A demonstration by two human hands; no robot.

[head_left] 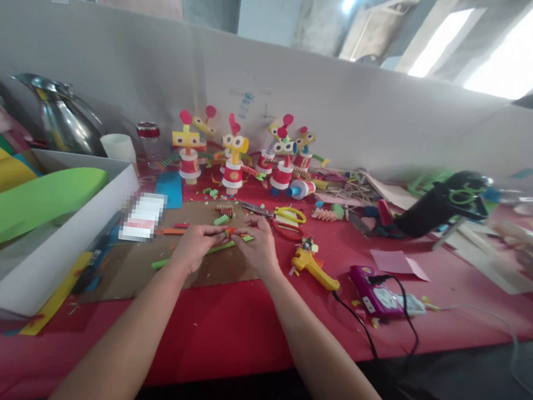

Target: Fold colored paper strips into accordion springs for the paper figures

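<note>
Over the brown cardboard (127, 277), my left hand (198, 245) and my right hand (257, 244) meet, fingertips pinched on a small orange paper piece (229, 232). Its exact shape is partly hidden by my fingers. A green paper strip (221, 247) runs beneath and between the hands, and whether a finger touches it I cannot tell. Left of my left hand lies an orange strip (171, 231). Just beyond the fingers are a green paper roll (221, 220) and a striped folded paper spring (225, 210). Scissors (288, 215) with yellow handles lie behind my right hand.
Several paper-cup figures (233, 174) stand at the back. A yellow glue gun (316, 270) lies right of my hands, its cord trailing near a purple power strip (375, 296). A white box (63, 247) with coloured sheets stands left, near a metal jug (64, 116).
</note>
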